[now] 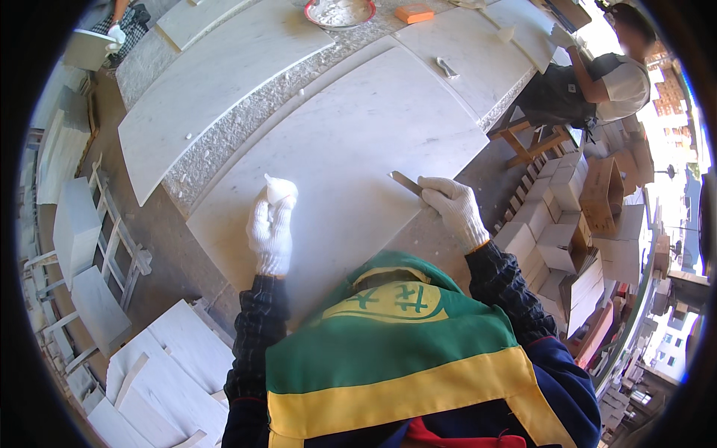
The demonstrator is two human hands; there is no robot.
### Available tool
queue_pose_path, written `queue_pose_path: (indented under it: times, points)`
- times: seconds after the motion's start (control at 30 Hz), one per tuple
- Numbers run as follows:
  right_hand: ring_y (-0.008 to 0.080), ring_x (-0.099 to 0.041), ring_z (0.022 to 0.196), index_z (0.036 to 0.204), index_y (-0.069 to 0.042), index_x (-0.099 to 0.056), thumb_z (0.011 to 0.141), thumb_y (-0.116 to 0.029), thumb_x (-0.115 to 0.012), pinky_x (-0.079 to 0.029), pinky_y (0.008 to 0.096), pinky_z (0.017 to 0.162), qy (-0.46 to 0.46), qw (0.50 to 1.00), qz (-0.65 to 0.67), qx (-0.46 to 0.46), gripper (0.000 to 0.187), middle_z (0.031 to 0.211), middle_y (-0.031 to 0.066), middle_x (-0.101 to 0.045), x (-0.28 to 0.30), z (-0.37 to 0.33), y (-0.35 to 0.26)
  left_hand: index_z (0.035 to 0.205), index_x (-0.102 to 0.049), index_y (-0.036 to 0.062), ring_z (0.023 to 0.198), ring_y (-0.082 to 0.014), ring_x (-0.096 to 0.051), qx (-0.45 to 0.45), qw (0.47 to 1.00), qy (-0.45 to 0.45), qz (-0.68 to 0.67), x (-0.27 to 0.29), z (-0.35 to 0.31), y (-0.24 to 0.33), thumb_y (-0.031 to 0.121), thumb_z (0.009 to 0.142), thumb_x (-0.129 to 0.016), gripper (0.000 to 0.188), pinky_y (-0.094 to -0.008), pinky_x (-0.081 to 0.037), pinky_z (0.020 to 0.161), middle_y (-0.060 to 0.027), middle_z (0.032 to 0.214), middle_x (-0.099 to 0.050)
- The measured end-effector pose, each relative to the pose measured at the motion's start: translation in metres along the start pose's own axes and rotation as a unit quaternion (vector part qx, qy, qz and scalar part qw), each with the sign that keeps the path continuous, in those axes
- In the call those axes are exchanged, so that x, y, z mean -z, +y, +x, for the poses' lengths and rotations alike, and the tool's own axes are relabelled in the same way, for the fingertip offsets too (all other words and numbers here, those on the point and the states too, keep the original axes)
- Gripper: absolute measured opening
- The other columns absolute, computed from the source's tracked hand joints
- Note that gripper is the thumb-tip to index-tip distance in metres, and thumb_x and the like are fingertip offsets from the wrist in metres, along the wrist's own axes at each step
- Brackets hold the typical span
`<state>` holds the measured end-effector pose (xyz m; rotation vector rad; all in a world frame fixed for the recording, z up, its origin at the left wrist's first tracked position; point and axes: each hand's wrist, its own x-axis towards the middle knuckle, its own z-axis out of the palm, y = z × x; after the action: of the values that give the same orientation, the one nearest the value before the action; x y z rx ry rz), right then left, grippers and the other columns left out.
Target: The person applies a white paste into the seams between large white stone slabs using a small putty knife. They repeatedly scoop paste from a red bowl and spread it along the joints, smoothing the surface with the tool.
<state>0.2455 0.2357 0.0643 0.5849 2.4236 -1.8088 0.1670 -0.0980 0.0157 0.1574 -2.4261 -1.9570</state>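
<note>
1 open brown cardboard box [602, 193] at right, beside stacked white blocks [556, 216]

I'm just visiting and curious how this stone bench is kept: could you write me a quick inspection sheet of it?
Surface: pale marble slab, dusty, lying on a speckled stone bench.
Job's things: white lump in left hand; flat metal blade in right hand, touching the slab.
Clutter: red-rimmed bowl of white paste, orange block, small tool.
Hands: both in white knit gloves.
Cables: nothing seen.
Surroundings: stacked stone tiles, cardboard boxes, another person working.
</note>
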Motion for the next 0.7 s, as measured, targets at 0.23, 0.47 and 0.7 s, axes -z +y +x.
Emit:
queue_pose_path:
  times: [0.23,0.47,0.7]
  points:
    - [0.0184,-0.070,0.094,0.123,0.002,-0.076,0.097,-0.020,-0.066,-0.055,0.0306,0.083,0.031,0.998,-0.046,-0.022,0.035,0.108,0.0149,-0.077,-0.016,0.012,0.001,0.137,-0.067,0.0001,0.109,-0.0177,-0.068,-0.075,0.997,-0.012,0.005,0.001,-0.002,0.000,0.013,0.097,-0.078,0.043,-0.0335,-0.054,0.098,-0.0084,0.123,-0.072]
    - [0.0196,-0.069,0.077,0.128,-0.002,-0.075,0.096,-0.021,-0.067,-0.057,0.0335,0.075,0.004,0.976,-0.212,0.042,0.038,0.096,0.0113,-0.077,-0.015,0.009,-0.010,0.138,-0.068,0.0016,0.110,-0.0178,-0.067,-0.068,0.997,-0.025,0.005,0.000,-0.002,0.006,0.016,0.098,-0.077,0.043,-0.0335,-0.054,0.099,-0.0086,0.123,-0.072]
    - [0.0339,-0.073,0.092,0.126,-0.008,-0.076,0.095,-0.024,-0.070,-0.058,0.0406,0.085,-0.005,0.930,-0.339,0.145,0.036,0.102,0.0175,-0.075,-0.021,-0.001,-0.041,0.139,-0.068,0.0042,0.108,-0.0191,-0.068,-0.099,0.994,-0.026,0.044,0.001,-0.003,0.010,0.015,0.098,-0.078,0.044,-0.0342,-0.054,0.097,-0.0088,0.120,-0.072]
